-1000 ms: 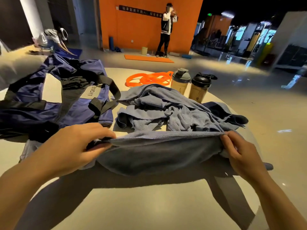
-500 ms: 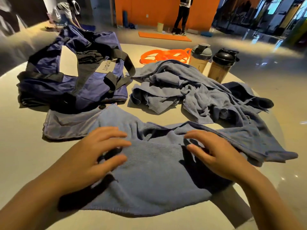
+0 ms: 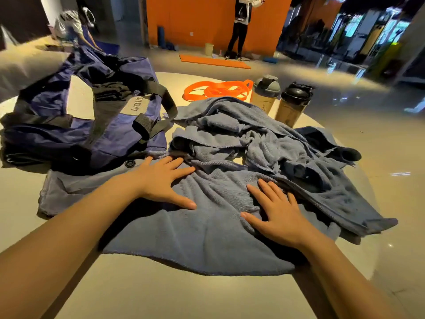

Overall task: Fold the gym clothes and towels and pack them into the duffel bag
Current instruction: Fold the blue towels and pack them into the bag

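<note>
A grey-blue towel (image 3: 202,240) lies spread on the round table in front of me. My left hand (image 3: 161,180) presses flat on its upper left part with fingers straight. My right hand (image 3: 276,212) lies flat on its right part, fingers spread. Behind the towel sits a crumpled heap of more grey-blue towels (image 3: 241,132), with a dark garment (image 3: 326,143) at its right. The blue duffel bag (image 3: 76,125) with black straps lies open at the left, dark folded clothes (image 3: 110,89) inside it.
Two shaker bottles (image 3: 264,95) (image 3: 292,104) stand at the back right beside orange resistance bands (image 3: 218,89). The beige table (image 3: 161,295) curves away at the right edge. Two people are on the gym floor far behind.
Both hands let go of the towel's edge after laying it down. They now lie flat on it, moved farther forward over the cloth.
</note>
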Tool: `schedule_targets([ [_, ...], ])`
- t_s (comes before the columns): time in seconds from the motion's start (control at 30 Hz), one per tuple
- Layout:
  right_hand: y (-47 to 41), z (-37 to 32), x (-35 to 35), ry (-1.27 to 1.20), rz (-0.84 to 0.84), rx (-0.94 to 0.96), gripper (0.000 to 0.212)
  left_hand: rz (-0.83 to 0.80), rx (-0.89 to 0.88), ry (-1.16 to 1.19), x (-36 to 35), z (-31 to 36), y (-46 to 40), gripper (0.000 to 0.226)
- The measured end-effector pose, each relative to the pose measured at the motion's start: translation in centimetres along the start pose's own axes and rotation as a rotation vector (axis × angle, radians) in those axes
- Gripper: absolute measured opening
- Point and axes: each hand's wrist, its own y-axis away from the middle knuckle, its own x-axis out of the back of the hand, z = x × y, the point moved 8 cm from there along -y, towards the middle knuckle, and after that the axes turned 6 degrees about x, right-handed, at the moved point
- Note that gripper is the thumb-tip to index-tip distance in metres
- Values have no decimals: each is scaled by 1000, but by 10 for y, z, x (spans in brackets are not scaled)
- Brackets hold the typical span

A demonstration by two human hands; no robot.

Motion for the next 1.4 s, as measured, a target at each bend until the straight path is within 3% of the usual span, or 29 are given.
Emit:
schedule_targets([
  [0.07,2,0,0,1,51,-10,112,19,14,8,5,-2,2,109],
  [0.13,3,-1,-1,16,88,-13,109,142,-2,0,12,8,18,102],
  [0.23,2,-3,-1,11,121,-16,104,305,-136,181,15,47,52,94],
  [0.33,0,-4,2,-5,143,-28,101,262,-255,185,-8,94,69,73],
  [0.43,11,-8,12,-28,180,17,100,206,-291,125,-30,108,68,66],
  [0.53,43,-9,30,-9,341,88,79,161,-288,125,-32,93,65,66],
  [0.63,91,24,43,35,577,10,50,172,-251,156,-30,71,66,73],
  [0.7,120,62,45,4,681,-131,40,324,-234,166,-22,69,70,68],
  [0.8,139,103,32,-111,678,-311,30,666,-316,161,7,100,79,54],
  [0.93,132,107,13,-97,680,-344,28,710,-599,118,14,196,69,47],
  [1.03,135,106,15,-105,721,-327,24,675,-681,224,7,234,52,34],
  [1.2,145,110,28,-102,753,-282,21,702,-697,335,9,218,57,35],
  [1.3,152,107,57,-203,906,-239,17,788,-652,452,30,183,79,35],
  [1.37,154,96,89,-272,1021,-173,18,878,-552,571,50,144,93,24],
  [1.4,153,91,105,-276,1057,-144,19,917,-482,637,60,123,99,30],
])
